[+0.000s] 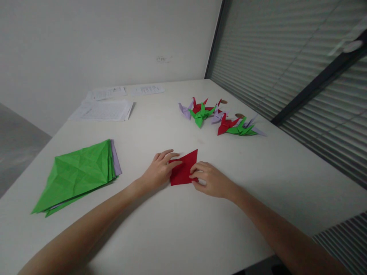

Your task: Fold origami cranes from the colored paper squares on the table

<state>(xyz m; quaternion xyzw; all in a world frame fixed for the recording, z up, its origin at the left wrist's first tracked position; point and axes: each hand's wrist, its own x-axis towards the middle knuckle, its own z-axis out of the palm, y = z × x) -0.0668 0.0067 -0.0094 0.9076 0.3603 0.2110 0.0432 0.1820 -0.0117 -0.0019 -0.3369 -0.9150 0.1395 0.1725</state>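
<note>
White tabletop [160, 233] carries everything. Biggest item on it: pile of creased green paper [80, 164], well L of the hands, pointiest corner aimed near-L; lilac paper [116, 158] pokes out along the pile's R side. Paper cranes [202, 114], red/green/lilac, sit bunched back R, wings & tips going every which way. Printed sheets [106, 110] lie flat at back L. L hand [158, 170]: fingers part-spread, thumb atop the folded red paper [182, 173], forefinger by its far edge; can't tell if they pinch. R hand [213, 179]: fingers curled in, tips nearly together on the paper's R edge, appear to grip it. Red paper is btwn both hands, approx. mid-tabletop, on the near side of the cranes. Its sharp far-R corner points away from the person, twd the cranes; near edge runs approx. L–R. Long axis unclear, as hands cover both sides. Smallest: 2 brown discs [239, 115] by the cranes.
</note>
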